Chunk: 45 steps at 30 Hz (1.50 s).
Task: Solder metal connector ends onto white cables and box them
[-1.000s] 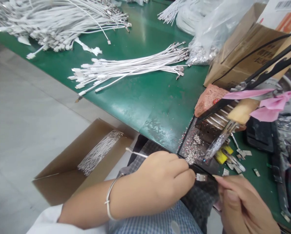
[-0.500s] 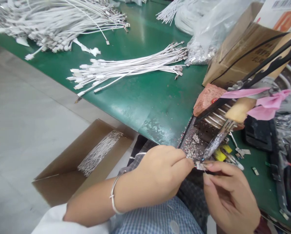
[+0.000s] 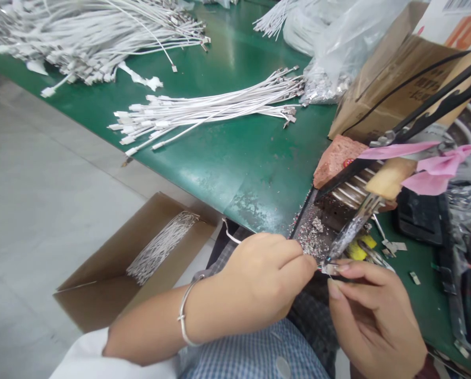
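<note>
My left hand (image 3: 267, 276) is closed around a white cable (image 3: 231, 234), whose far end sticks out behind my knuckles. Thin coloured leads at its near end meet a small metal connector (image 3: 330, 269) between my two hands. My right hand (image 3: 373, 310) pinches a fine solder wire (image 3: 329, 276) between thumb and fingers, close beside that connector. Just above, the tip of a fixed soldering iron (image 3: 348, 231) points down at the joint and appears to touch it. My left fingertips are partly hidden.
Loose white cables (image 3: 212, 108) lie bundled on the green table (image 3: 235, 168), with a larger heap (image 3: 93, 42) at the back left. Solder crumbs fill a dark tray (image 3: 312, 231) beside a brick (image 3: 336, 158). Below the edge stands a cardboard box (image 3: 97, 263) holding cables.
The white cable's rear end has swung up and shows more behind my left hand. Both hands have barely shifted, still at the iron's tip.
</note>
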Each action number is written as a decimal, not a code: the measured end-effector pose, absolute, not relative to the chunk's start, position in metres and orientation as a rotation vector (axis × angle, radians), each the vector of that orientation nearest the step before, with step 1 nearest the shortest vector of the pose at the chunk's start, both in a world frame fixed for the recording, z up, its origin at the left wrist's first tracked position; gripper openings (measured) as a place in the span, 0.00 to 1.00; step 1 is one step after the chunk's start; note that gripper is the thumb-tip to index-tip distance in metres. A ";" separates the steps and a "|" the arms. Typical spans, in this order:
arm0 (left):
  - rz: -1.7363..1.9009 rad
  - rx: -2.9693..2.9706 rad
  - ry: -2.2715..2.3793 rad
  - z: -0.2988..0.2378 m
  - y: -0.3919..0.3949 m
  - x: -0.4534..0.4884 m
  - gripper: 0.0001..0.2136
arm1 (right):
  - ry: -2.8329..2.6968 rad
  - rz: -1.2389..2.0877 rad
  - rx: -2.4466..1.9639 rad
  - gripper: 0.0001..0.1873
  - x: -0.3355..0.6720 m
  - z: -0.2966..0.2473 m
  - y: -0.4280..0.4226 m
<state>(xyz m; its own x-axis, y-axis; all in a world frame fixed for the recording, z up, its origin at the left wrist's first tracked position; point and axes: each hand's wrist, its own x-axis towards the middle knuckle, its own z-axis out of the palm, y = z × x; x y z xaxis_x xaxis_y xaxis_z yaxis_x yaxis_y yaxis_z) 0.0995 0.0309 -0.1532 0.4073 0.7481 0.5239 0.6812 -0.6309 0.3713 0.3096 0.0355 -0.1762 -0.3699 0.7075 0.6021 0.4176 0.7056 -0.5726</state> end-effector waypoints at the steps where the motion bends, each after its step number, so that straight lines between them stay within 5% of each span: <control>1: 1.030 2.551 1.298 -0.153 0.031 0.099 0.12 | -2.012 0.405 -0.863 0.09 0.309 -0.176 0.035; 27: 0.878 2.593 1.235 -0.148 0.028 0.097 0.16 | -2.124 0.405 -0.821 0.09 0.309 -0.169 0.036; 45: 1.075 2.414 0.950 -0.165 0.028 0.094 0.11 | -1.725 0.970 -0.948 0.10 0.316 -0.180 0.021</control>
